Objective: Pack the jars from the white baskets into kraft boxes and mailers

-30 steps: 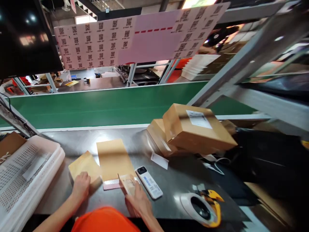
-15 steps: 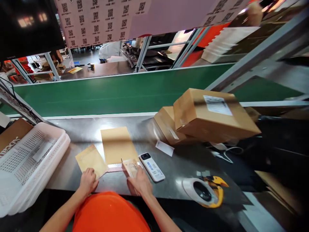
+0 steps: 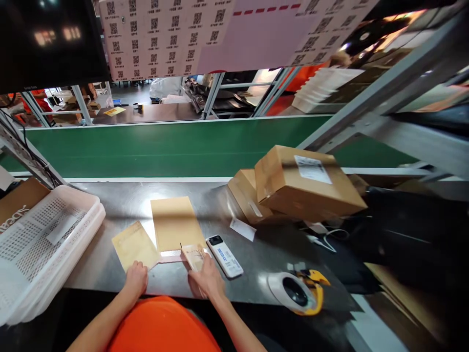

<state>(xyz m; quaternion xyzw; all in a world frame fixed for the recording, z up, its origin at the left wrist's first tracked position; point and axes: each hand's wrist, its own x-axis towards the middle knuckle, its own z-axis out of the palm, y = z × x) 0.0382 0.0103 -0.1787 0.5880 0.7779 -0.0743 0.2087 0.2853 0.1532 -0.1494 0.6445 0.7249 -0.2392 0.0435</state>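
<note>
My left hand (image 3: 137,278) has its fingers curled over the lower edge of a flat, yellowish square paper packet (image 3: 134,243) on the metal table. In my right hand (image 3: 208,277) is a small flat packet in clear wrap (image 3: 193,256), gripped between thumb and fingers; its contents cannot be made out. The held packet overlaps the lower edge of a kraft paper envelope (image 3: 176,222), whose pale flap strip faces me. Right beside my right hand lies a white phone (image 3: 224,256), its dark camera block at the upper end.
Stacked white plastic baskets (image 3: 78,230) stand at the left. Toward the right are taped cardboard boxes (image 3: 293,188), a paper slip (image 3: 243,229) and a yellow tape dispenser (image 3: 293,293) with a large roll. A green conveyor belt (image 3: 146,150) runs behind the table.
My view has shifted a little, so the boxes and tape dispenser appear farther left. Both hands keep nearly the same places on the packets.
</note>
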